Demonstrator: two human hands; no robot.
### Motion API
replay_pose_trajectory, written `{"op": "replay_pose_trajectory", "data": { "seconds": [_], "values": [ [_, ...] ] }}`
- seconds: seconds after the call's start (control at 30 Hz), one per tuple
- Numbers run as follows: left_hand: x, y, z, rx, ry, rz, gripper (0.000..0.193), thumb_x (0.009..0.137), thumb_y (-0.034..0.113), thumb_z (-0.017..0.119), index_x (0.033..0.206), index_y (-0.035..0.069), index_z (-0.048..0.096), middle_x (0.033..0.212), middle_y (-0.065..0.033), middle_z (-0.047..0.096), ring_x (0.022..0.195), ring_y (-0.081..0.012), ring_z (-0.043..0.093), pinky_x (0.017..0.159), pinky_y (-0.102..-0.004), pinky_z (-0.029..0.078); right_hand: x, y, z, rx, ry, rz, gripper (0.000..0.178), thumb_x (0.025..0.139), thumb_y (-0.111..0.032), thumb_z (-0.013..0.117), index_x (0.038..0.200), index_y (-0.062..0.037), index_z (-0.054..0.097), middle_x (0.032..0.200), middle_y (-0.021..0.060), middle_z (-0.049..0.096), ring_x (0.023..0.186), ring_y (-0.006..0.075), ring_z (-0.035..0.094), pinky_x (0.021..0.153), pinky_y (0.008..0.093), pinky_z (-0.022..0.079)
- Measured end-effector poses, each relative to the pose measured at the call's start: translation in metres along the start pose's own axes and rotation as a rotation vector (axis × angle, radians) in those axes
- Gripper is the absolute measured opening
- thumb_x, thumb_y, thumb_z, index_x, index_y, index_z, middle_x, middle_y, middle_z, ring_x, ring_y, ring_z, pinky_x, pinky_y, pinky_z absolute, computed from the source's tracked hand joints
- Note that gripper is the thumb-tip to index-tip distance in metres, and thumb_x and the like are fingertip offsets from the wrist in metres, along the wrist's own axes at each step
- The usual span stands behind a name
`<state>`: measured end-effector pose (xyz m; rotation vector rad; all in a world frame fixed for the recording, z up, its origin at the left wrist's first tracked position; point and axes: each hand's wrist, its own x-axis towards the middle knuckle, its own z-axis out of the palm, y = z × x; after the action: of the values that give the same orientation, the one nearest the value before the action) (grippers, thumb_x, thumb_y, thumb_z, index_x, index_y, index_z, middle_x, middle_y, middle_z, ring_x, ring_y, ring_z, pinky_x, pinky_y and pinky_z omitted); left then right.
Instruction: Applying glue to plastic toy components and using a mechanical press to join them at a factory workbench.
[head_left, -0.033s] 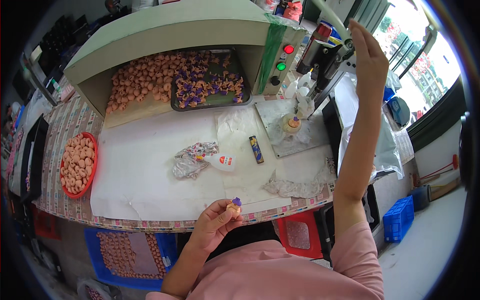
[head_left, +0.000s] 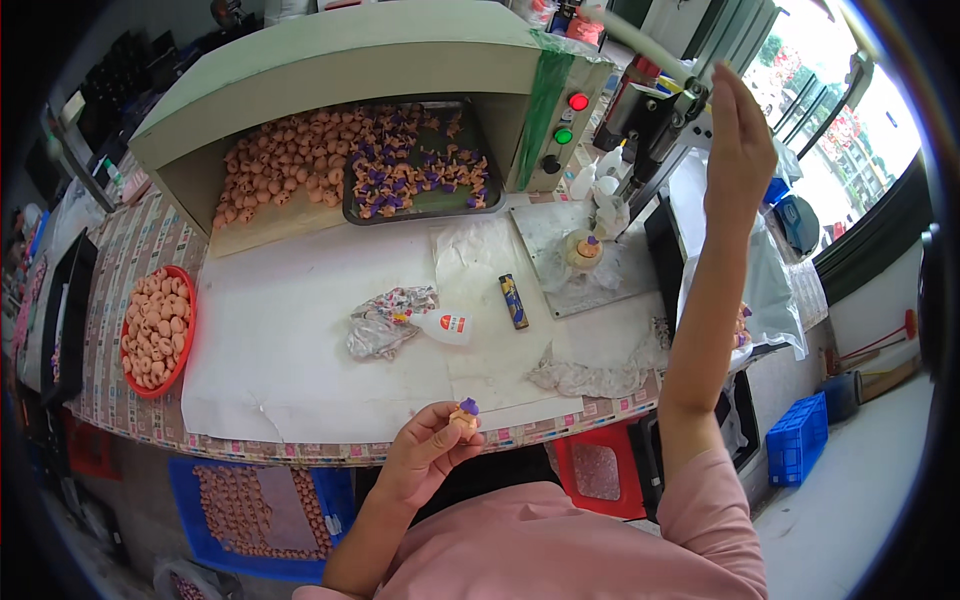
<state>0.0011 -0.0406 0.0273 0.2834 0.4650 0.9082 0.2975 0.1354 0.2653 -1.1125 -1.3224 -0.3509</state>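
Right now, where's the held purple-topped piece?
In the head view, the purple-topped piece is at lower centre, in the left hand, by the table's near edge.

Tabletop (head_left: 125,245) wore a patterned cloth, white paper (head_left: 290,350) spread over it up to the near edge. Red basket (head_left: 188,335) of tan pieces sat on the cloth by the left edge; cream cabinet (head_left: 330,62) along the far edge. Mid-table: crumpled wrapping (head_left: 373,340) touching a white bottle (head_left: 452,328) on its side, a blue-and-yellow tube (head_left: 514,303) farther right. Grey plate (head_left: 615,288) lay toward the right edge, crumpled film (head_left: 590,377) near the front right corner.
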Motion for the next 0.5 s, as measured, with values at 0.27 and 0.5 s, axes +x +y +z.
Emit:
{"op": "replay_pose_trajectory", "data": {
  "seconds": [0.27,0.5],
  "values": [
    [-0.019,0.019,-0.006,0.057,0.048,0.075,0.026,0.09,0.01,0.062,0.115,0.005,0.055,0.108,-0.0132,0.062,0.093,-0.0188,0.065,0.081,-0.0298,0.057,-0.186,0.07,-0.03,-0.465,-0.509,0.162,0.037,0.082,-0.018,0.069,0.114,-0.0008,0.062,0.104,0.0169,0.066,0.1,0.0309,0.061,0.09,0.0362,0.045],
    [0.004,0.008,0.013,0.078,-0.016,-0.012,0.026,0.089,0.008,0.062,0.114,0.005,0.056,0.109,-0.0135,0.062,0.094,-0.0191,0.065,0.082,-0.0289,0.056,-0.192,0.08,-0.016,-0.304,-0.472,0.113,0.035,0.073,-0.007,0.073,0.105,-0.0012,0.06,0.089,0.0135,0.065,0.096,0.0331,0.059,0.087,0.0415,0.044]
  ]
}}
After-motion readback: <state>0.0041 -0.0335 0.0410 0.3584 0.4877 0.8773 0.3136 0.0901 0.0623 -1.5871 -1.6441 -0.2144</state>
